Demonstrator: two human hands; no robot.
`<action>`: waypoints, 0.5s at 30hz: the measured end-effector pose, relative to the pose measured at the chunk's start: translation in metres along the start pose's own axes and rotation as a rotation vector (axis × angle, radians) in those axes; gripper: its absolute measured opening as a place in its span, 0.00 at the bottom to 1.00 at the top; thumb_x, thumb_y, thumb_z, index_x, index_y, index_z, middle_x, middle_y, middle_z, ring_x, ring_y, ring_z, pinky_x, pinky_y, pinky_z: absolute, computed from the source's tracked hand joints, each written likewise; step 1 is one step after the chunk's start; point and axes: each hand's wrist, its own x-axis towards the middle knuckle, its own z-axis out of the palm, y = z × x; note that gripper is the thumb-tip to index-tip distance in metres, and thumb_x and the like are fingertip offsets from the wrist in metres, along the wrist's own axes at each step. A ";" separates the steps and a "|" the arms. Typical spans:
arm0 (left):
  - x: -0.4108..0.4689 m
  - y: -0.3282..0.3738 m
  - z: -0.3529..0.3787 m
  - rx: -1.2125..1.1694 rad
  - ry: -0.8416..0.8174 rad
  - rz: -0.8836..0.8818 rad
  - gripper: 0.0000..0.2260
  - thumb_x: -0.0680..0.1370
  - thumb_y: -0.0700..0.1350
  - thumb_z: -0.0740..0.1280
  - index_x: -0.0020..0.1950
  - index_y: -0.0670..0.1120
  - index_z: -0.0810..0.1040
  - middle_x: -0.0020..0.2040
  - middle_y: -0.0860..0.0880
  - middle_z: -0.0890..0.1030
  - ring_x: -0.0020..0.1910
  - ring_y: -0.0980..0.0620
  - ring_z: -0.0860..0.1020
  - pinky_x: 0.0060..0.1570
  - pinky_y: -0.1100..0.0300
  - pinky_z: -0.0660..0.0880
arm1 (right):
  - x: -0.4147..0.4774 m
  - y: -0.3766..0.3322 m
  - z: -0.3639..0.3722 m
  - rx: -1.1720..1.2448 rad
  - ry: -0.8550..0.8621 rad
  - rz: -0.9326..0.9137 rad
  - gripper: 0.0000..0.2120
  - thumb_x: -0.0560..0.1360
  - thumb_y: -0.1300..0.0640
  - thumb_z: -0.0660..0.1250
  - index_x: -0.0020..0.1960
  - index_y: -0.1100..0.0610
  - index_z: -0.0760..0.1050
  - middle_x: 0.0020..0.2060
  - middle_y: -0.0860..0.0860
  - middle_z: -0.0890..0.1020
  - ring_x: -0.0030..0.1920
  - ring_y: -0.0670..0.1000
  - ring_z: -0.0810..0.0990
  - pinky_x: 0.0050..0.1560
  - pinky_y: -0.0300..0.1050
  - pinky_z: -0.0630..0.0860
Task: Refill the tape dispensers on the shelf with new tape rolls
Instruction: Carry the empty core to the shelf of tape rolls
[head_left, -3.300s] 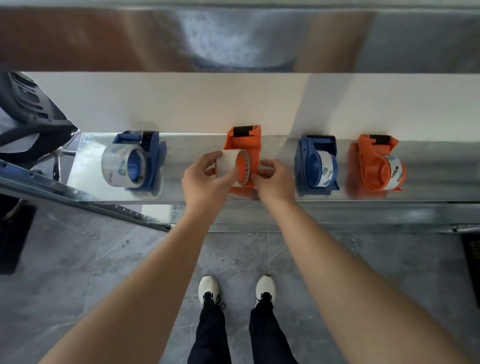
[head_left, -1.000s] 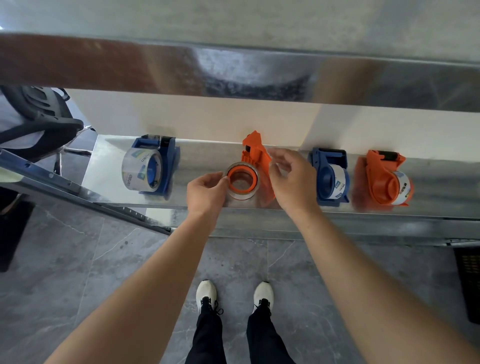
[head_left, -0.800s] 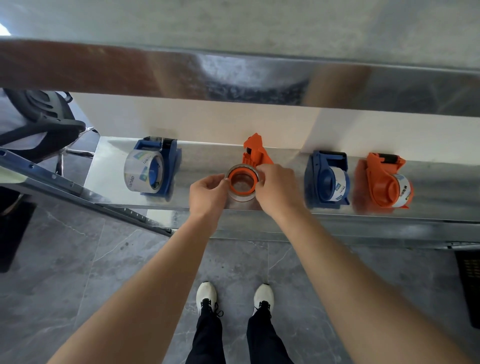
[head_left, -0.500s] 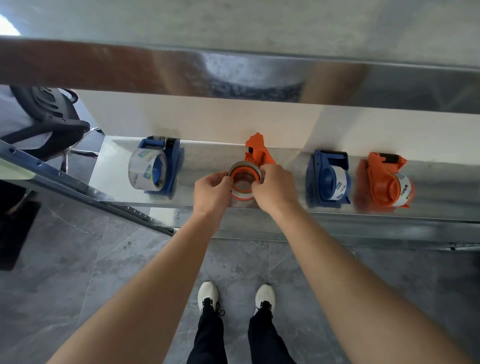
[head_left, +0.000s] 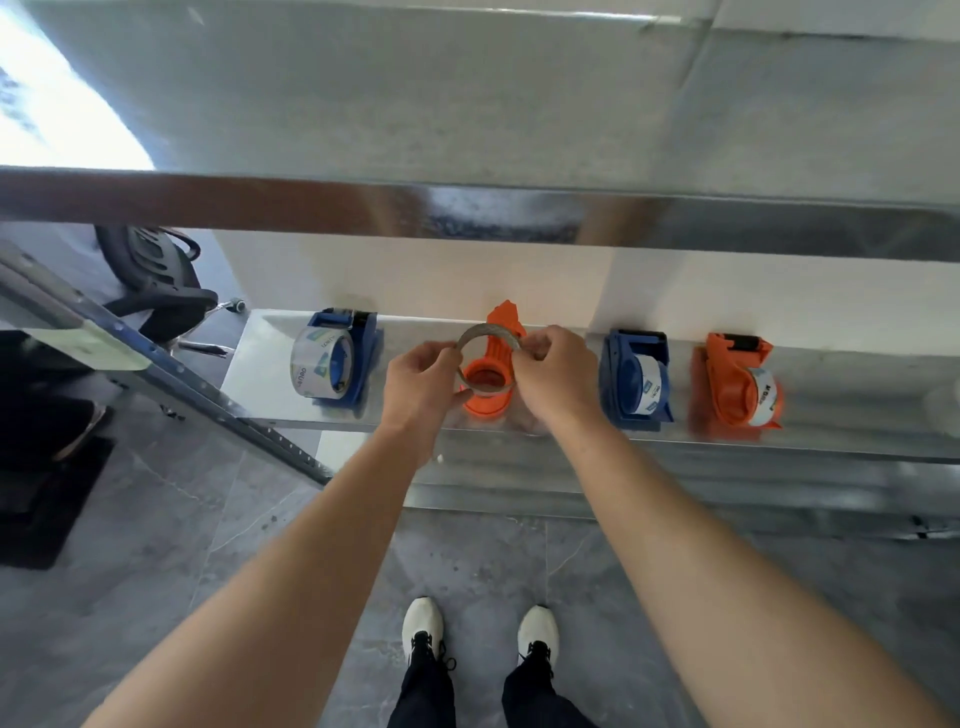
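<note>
the left hand (head_left: 421, 384) and right hand (head_left: 556, 379) are each pinching one side of a thin grey tape ring (head_left: 485, 328) (tilted), holding it over the orange dispenser (head_left: 488, 406) lying on the shelf (head_left: 270, 374).

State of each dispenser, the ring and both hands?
left blue dispenser: standing, thick roll loaded
middle orange dispenser: lying flat, hub showing
thin ring: tilted over that hub, held up
right blue dispenser: standing, roll loaded
right orange dispenser: standing, roll loaded
left hand: pinches thin ring
right hand: pinches thin ring
</note>
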 end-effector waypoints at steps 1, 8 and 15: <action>-0.004 0.004 0.000 -0.008 -0.002 0.016 0.08 0.83 0.38 0.66 0.58 0.40 0.85 0.56 0.41 0.86 0.53 0.48 0.87 0.51 0.49 0.87 | -0.002 -0.002 -0.005 0.039 0.005 0.009 0.09 0.81 0.53 0.70 0.59 0.54 0.80 0.51 0.47 0.84 0.50 0.46 0.82 0.38 0.31 0.70; -0.043 0.036 0.011 -0.032 -0.001 0.158 0.08 0.83 0.40 0.68 0.58 0.44 0.87 0.57 0.44 0.86 0.59 0.46 0.85 0.53 0.47 0.86 | -0.015 -0.019 -0.042 0.262 0.017 -0.010 0.07 0.78 0.48 0.71 0.50 0.50 0.83 0.45 0.44 0.85 0.49 0.48 0.84 0.54 0.51 0.84; -0.083 0.052 0.027 -0.076 0.016 0.257 0.09 0.83 0.40 0.68 0.57 0.47 0.87 0.56 0.46 0.87 0.57 0.48 0.86 0.54 0.49 0.86 | -0.035 -0.032 -0.081 0.321 0.021 -0.046 0.05 0.77 0.52 0.69 0.51 0.47 0.83 0.46 0.43 0.83 0.48 0.49 0.85 0.51 0.54 0.86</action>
